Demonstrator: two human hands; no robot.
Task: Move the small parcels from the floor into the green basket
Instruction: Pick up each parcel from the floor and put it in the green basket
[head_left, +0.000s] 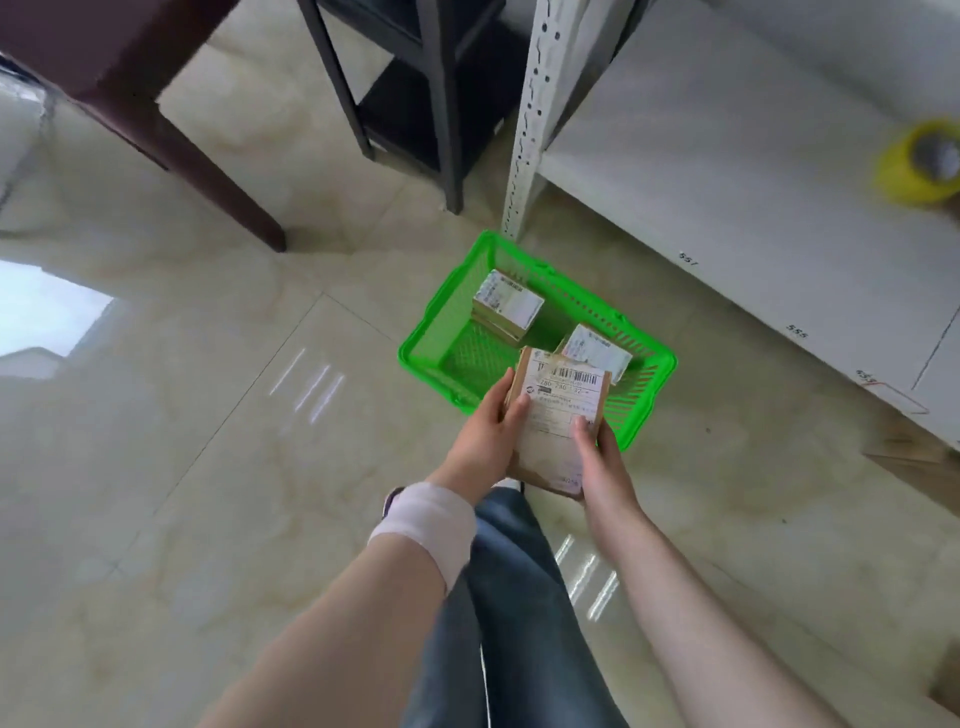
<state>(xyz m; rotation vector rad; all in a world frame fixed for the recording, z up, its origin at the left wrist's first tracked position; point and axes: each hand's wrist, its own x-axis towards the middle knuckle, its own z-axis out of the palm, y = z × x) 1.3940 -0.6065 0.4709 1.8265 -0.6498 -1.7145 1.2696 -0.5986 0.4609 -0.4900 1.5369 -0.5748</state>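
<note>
Between your two hands sits the held parcel (558, 410); both hands grasp it. Your left hand (485, 436) clasps the left long edge, with the thumb laid on the label face and the fingers curled round the side. Your right hand (597, 457) clasps the right long edge, thumb likewise on the label. Both forearms reach forward and converge on the grip. A pale wrist band (426, 525) wraps the left wrist.

The held parcel's long axis runs away from you, barcode end farthest, label face turned up towards you. Just beyond the grip, its far end overlaps the near rim of the green basket (415, 348), which stands on the tiled floor (208, 415).

Inside the basket, the near parcel (597, 356) lies just beyond the grip and slightly right. The far parcel (506, 304) lies beyond and left of it. Well right of the grip and farther off, a white shelf (675, 156) carries a yellow tape roll (904, 171).
</note>
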